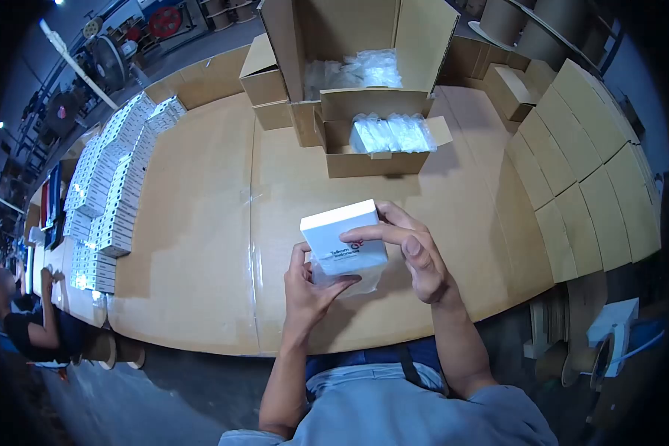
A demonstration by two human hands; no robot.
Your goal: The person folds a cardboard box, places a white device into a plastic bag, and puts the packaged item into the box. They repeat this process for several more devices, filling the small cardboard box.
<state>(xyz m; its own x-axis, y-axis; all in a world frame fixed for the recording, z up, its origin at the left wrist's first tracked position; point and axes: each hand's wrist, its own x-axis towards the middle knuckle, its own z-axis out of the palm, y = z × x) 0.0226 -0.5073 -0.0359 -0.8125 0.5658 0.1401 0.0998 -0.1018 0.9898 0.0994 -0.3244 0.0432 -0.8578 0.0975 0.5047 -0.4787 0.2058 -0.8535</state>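
Note:
Held up over the cardboard-covered table is a small white box (342, 236) with printed lettering on its front, tilted slightly. My left hand (308, 286) grips a clear plastic bag (360, 284) around the lower end of the box. My right hand (416, 253) is on the upper right of the box, its index finger lying across the front and other fingers behind the right edge. Beyond my hands, an open carton (375, 165) contains several white boxes in clear plastic (394, 135).
Behind it, a larger open carton (349, 30) holds loose clear bags (357, 70). Stacks of white boxes (115, 175) line the table's left side. Brown cartons (580, 163) are piled at the right. A person (33, 320) sits at the far left edge.

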